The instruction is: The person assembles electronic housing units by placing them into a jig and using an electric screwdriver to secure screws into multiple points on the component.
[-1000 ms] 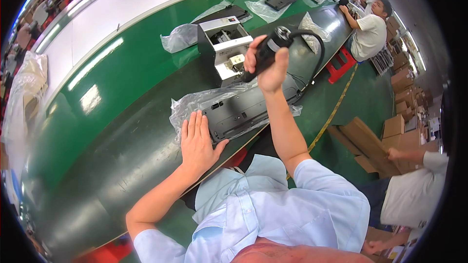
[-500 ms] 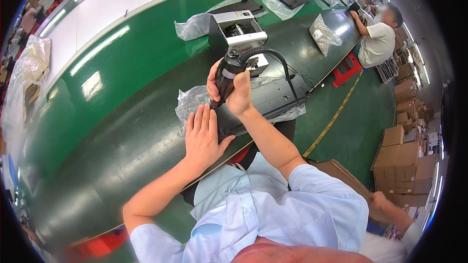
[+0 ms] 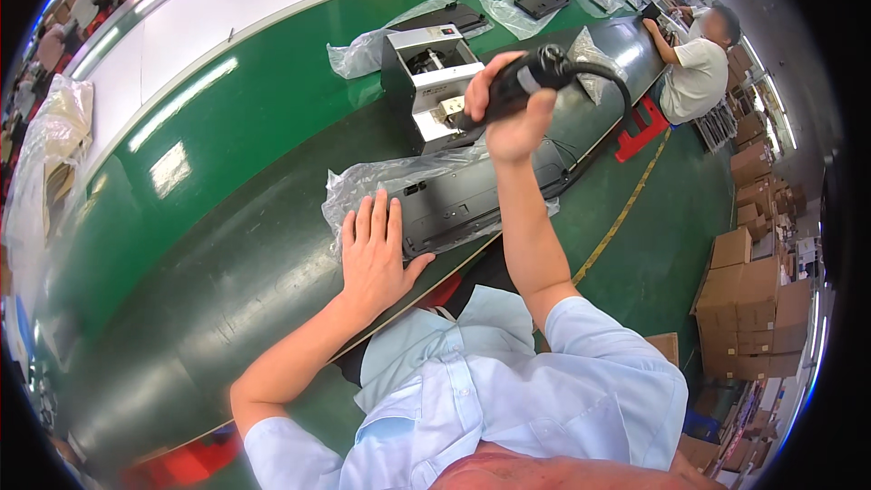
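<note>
i have my right hand [image 3: 510, 118] wrapped tight around the black power driver [image 3: 513, 91], raised above the dark flat unit [image 3: 481, 200]; i'd bring the tip down square and slow, keeping its cable [image 3: 610, 104] clear; my left hand [image 3: 374, 254] lies open and flat, gripping nothing, just beside the unit's left end on its plastic wrap [image 3: 363, 183].

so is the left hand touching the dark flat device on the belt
Touching: the head view shows the left hand lying flat, fingers on the plastic wrap, with the thumb side against the dark flat device.
</note>
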{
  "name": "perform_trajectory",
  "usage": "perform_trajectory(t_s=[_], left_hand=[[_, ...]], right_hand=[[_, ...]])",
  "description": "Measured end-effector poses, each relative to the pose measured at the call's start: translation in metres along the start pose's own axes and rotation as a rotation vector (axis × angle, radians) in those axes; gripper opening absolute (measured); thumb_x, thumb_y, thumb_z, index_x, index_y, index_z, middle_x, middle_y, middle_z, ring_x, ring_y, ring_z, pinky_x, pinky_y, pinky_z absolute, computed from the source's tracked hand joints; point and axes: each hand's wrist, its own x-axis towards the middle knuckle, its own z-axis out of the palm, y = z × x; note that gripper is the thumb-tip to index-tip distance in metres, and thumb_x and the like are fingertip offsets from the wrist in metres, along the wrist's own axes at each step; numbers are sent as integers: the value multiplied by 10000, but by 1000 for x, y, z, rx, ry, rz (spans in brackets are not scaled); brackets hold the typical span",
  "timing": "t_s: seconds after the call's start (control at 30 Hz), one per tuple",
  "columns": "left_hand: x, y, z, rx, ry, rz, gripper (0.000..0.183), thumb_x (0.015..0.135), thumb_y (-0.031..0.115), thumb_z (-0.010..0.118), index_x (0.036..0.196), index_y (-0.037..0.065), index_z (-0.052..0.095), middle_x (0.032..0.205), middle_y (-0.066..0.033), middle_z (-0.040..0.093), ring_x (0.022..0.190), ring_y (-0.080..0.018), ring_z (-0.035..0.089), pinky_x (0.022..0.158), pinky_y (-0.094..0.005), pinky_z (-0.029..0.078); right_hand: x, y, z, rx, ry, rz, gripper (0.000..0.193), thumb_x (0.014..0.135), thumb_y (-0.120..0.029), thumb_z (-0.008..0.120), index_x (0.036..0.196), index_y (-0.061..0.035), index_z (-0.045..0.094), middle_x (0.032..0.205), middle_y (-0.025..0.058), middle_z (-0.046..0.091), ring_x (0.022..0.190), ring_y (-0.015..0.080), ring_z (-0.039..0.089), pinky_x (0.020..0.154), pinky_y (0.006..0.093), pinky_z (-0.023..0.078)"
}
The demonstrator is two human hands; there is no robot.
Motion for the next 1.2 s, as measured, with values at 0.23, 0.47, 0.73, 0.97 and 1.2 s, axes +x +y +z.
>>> perform_trajectory(t_s=[0.23,0.47,0.73,0.97,1.2], left_hand=[[1,-6,4,-20,-15,27,928,802,485,797,1456,-81,460,1562,-262,404,1439,-437,374,1189,-557,254],[8,-10,3,-75,-21,49,917,763,450,838,1428,-70,481,1557,-253,413,1444,-424,381,1186,-564,261],[11,-13,4,-56,-28,69,910,737,456,834,1406,-73,517,1514,-246,467,1425,-395,425,1172,-571,287],[10,-14,8,-49,-2,86,892,740,459,827,1389,-78,532,1491,-249,487,1410,-398,443,1171,-570,291],[15,-10,-15,-92,-63,79,906,699,331,869,1422,-57,483,1436,-269,482,1344,-415,469,1121,-511,362]], right_hand=[[-4,5,-17,0,18,146,810,925,-788,479,1058,6,566,666,78,550,538,165,515,530,325,432],[-75,-33,23,251,-114,323,863,888,-803,516,1074,38,551,643,84,540,501,172,505,511,334,452],[-107,-41,53,378,-188,577,844,863,-816,555,1040,10,544,654,78,540,548,170,514,537,311,422],[-120,-31,52,382,-321,668,911,706,-872,690,978,-11,565,717,34,552,557,127,527,480,256,335],[-96,-52,28,605,-208,363,881,891,-845,463,1080,9,565,663,89,568,545,211,540,509,354,439]])
